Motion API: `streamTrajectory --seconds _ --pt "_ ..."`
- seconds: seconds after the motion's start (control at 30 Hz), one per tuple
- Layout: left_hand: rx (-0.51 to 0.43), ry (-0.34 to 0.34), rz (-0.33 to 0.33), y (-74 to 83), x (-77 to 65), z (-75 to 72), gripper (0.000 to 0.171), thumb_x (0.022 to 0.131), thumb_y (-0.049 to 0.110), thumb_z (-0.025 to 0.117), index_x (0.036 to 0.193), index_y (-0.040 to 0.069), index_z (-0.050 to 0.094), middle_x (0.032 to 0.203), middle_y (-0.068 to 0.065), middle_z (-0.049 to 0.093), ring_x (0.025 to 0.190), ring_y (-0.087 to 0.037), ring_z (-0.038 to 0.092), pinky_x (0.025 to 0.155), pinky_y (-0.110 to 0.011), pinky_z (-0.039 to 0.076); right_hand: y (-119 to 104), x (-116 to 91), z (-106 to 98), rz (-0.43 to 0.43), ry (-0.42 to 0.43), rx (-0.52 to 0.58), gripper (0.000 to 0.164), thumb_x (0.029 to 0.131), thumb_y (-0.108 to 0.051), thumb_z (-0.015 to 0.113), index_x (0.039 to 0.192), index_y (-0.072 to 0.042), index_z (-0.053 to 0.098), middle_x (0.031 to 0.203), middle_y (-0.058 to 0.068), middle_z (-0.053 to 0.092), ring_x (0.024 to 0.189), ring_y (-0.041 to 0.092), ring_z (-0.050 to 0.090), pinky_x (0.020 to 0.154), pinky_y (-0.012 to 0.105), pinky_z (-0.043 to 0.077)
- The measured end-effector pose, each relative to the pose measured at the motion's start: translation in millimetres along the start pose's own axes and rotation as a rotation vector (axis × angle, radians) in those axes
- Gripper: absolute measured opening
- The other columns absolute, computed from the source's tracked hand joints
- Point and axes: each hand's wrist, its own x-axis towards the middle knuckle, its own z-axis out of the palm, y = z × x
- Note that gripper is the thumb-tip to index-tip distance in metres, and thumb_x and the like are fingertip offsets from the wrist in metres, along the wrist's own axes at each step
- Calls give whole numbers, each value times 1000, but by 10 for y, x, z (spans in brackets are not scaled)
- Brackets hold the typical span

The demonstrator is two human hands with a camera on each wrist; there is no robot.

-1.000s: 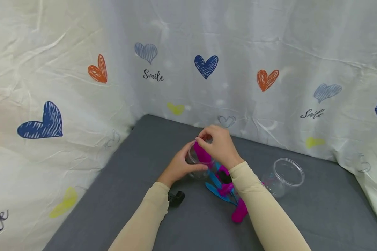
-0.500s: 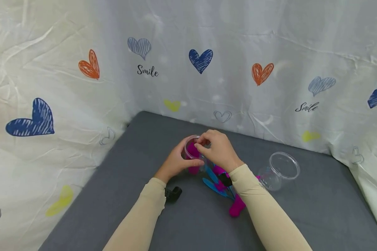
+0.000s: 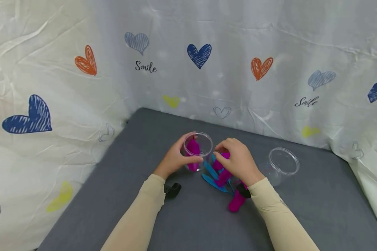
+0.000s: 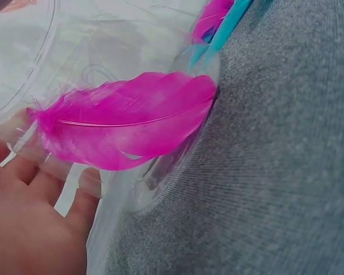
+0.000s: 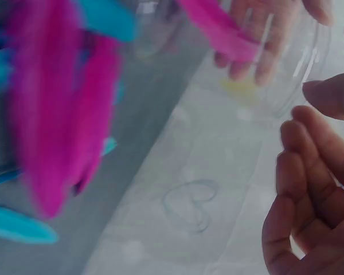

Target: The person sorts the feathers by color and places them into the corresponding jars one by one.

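Observation:
A clear plastic jar (image 3: 198,153) stands tilted slightly on the grey table, with my left hand (image 3: 177,157) gripping it round its left side. Inside lies one magenta feather (image 4: 132,123), seen through the wall in the left wrist view. My right hand (image 3: 237,159) is just right of the jar, above a loose pile of feathers; its fingers are bent loosely and nothing shows between them and the thumb in the right wrist view. The pile mixes magenta feathers (image 3: 236,203) and blue feathers (image 3: 214,183), partly hidden by the right hand and wrist.
A second clear jar (image 3: 282,166) stands on the grey table (image 3: 194,216), beyond the right forearm. A white curtain (image 3: 232,76) printed with hearts hangs behind and to the left. Black wrist cameras (image 3: 172,190) sit under each wrist.
The magenta feather went down into the jar and the right hand let go of it. That hand has since moved right and towards me, over the pile. The left hand still holds the jar.

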Motion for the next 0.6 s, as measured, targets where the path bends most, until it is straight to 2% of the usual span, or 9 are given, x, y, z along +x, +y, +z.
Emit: streamTrajectory --seconds 0.1,0.27,0.5,0.6 --pt "-3 2 -2 -17 9 8 92 82 41 96 159 41 45 165 -4 52 140 -24 59 115 -51 56 87 -174 -27 5 -18 -14 8 97 -20 81 103 -16 78 97 -3 73 95 19 69 84 39 61" --pt "7 10 10 9 60 -42 93 82 40 96 159 42 45 165 -3 52 139 -24 59 114 -52 57 177 -341 -1 -21 -84 -49 11 94 -18 85 103 -16 79 97 -3 73 92 19 68 82 36 60" --pt "31 8 0 7 25 -23 94 82 42 96 160 40 44 165 -3 52 142 -25 58 116 -54 55 255 -521 151 -108 -224 -135 11 89 -16 88 94 -20 79 84 -8 66 81 8 56 71 23 53" --pt "34 3 3 5 29 21 94 82 42 96 161 40 44 166 -3 52 143 -26 57 116 -54 55 271 -565 165 -132 -264 -147 13 88 -16 90 92 -21 79 81 -8 62 78 6 51 68 22 49"
